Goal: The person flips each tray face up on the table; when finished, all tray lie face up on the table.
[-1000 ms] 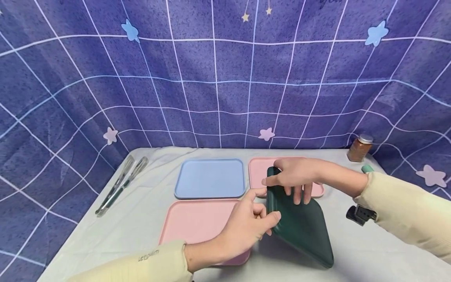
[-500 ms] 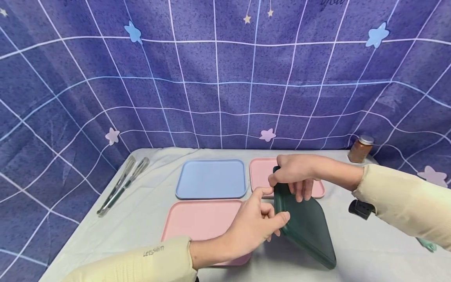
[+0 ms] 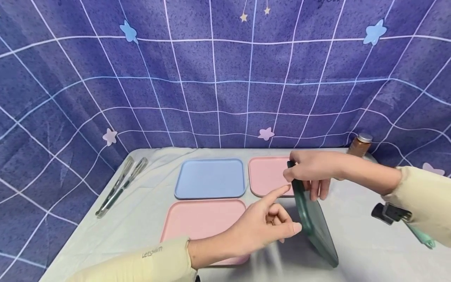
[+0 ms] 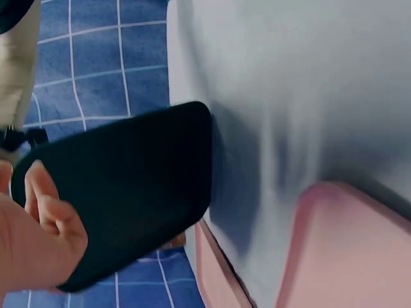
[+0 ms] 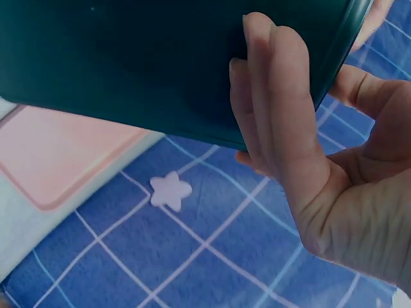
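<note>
A dark green tray point(image 3: 311, 213) stands tilted on its edge over the white cloth, right of centre in the head view. My right hand point(image 3: 315, 170) grips its upper end; in the right wrist view several fingers point(image 5: 286, 96) lie along one face of the green tray point(image 5: 128, 58), with the thumb at its rim. Left of the tray is my left hand point(image 3: 258, 225), index finger and thumb stretched out, the other fingers loosely bent. Its fingertips appear just clear of the tray's edge. The left wrist view has this hand point(image 4: 38, 237) in front of the tray's broad face point(image 4: 141, 186).
A pink tray point(image 3: 204, 219) lies partly under my left forearm. Behind it are a blue tray point(image 3: 210, 178) and a smaller pink tray point(image 3: 267, 176). Metal tongs point(image 3: 121, 188) lie at the left, a lidded jar point(image 3: 359, 145) at the back right. A mint-green object point(image 3: 423, 237) is mostly hidden by my right sleeve.
The green tray has shifted right and turned more edge-on, with my right hand moving along. My left hand has come off its rim, following slightly rightward.
</note>
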Demonstrator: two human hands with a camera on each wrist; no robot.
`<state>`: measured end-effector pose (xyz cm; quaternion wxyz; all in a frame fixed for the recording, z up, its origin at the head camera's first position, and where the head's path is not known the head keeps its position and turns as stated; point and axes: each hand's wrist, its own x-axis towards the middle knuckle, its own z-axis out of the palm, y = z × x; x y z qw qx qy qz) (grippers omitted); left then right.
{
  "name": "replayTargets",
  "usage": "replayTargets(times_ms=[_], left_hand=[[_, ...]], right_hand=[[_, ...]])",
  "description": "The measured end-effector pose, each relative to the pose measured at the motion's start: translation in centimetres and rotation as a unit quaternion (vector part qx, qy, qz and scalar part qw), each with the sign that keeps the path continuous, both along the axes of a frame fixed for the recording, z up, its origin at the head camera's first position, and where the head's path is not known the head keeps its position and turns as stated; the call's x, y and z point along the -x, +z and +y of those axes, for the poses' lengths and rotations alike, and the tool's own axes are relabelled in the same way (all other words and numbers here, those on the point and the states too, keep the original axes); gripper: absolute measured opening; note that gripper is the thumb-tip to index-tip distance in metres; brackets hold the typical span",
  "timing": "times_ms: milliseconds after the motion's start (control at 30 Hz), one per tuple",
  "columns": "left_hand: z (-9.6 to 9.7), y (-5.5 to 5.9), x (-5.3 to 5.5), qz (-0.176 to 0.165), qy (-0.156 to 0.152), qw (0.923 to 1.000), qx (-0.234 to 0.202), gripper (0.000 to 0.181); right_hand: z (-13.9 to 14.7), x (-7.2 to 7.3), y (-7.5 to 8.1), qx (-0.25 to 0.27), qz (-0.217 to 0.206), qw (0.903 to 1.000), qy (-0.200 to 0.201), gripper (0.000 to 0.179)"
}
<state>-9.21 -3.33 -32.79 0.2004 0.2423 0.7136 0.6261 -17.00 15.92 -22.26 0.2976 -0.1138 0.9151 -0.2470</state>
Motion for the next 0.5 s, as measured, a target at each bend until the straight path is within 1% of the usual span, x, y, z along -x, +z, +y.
replayTargets(times_ms=[100, 167, 267, 367, 433, 500], left_hand=[[-0.6, -0.6, 0.7, -0.001, -0.040, 0.9992, 0.005, 0.076], [-1.1, -1.4, 1.3, -0.009, -0.055, 0.9983, 0.015, 0.073], [-1.8, -2.7, 2.4, -0.033, -0.053, 0.9969, 0.049, 0.070], [-2.6, -4.0, 3.5, -0.062, -0.039, 0.9933, 0.089, 0.067], [-3.0, -4.7, 4.0, -0.074, -0.033, 0.9904, 0.112, 0.065], [-3.3, -5.2, 4.2, -0.085, -0.033, 0.9876, 0.128, 0.063]], right_hand=[[1.8, -0.6, 0.4, 0.011, 0.011, 0.9998, -0.011, 0.049], [3.3, -1.0, 0.6, 0.014, 0.026, 0.9993, -0.022, 0.056], [5.8, -1.4, 0.8, 0.026, 0.048, 0.9978, -0.037, 0.064], [8.4, -1.5, 0.9, 0.039, 0.063, 0.9961, -0.049, 0.062], [10.5, -1.5, 0.7, 0.049, 0.063, 0.9951, -0.060, 0.063], [12.3, -1.6, 0.4, 0.060, 0.051, 0.9939, -0.077, 0.065]])
